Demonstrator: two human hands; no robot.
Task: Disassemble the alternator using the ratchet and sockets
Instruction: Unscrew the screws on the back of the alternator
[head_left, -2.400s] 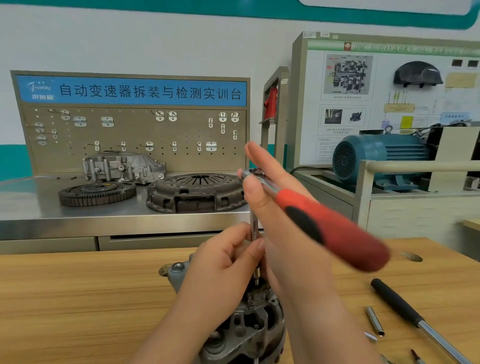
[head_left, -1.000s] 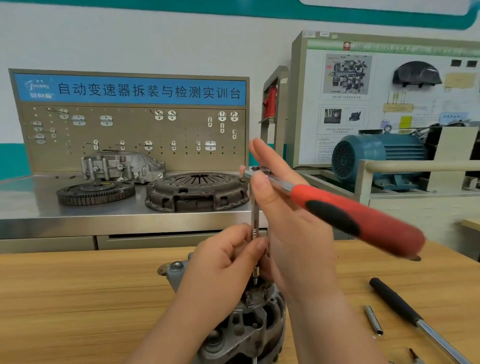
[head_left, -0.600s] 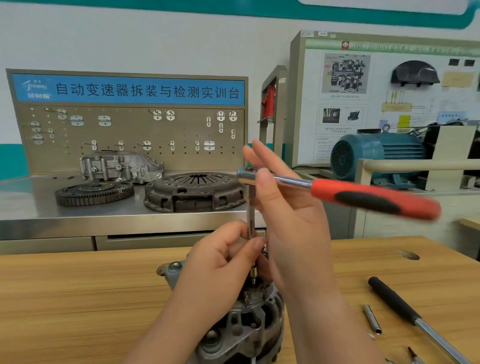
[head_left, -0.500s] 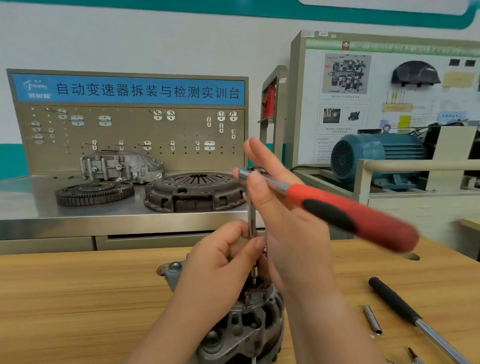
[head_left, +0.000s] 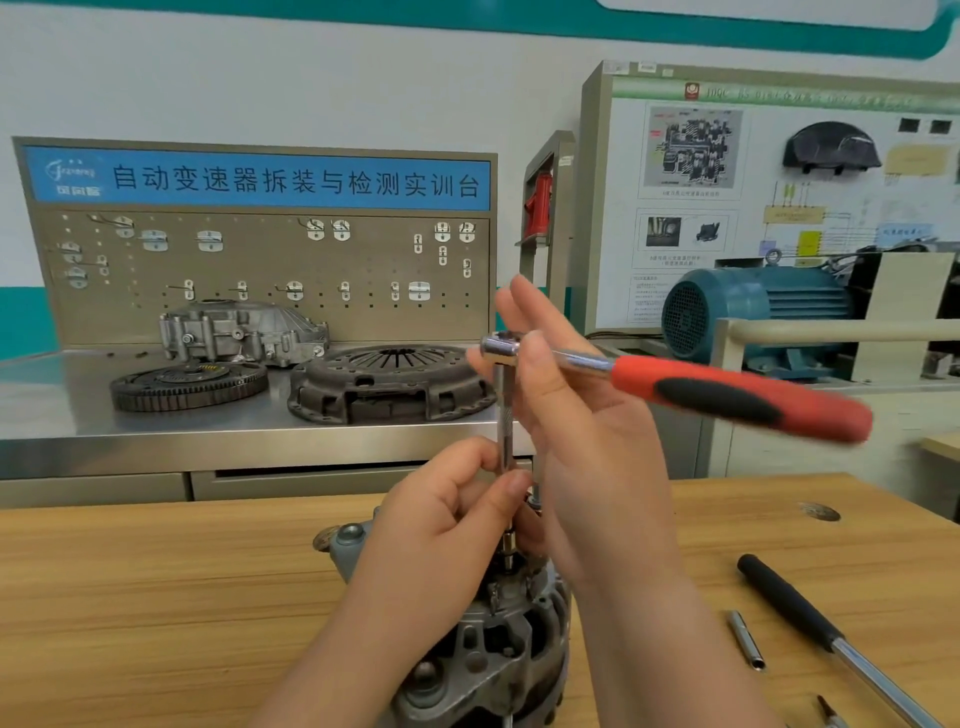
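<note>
A grey alternator sits on the wooden table at the bottom centre. A ratchet with a red and black handle stands above it on a long vertical extension bar. A small socket at the bar's lower end meets the alternator's top. My left hand pinches the lower part of the bar between thumb and fingers. My right hand holds the ratchet near its head with the thumb across the shaft and the fingers stretched upward. The handle points right.
A black-handled bar, a short metal bit and another small tool lie on the table to the right. Behind stands a steel bench with a flywheel, a clutch cover and a housing. A blue motor is at the right.
The ratchet handle has been swinging back and forth at the right, and is now nearer level than half a second ago. My left hand stays on the extension bar.
</note>
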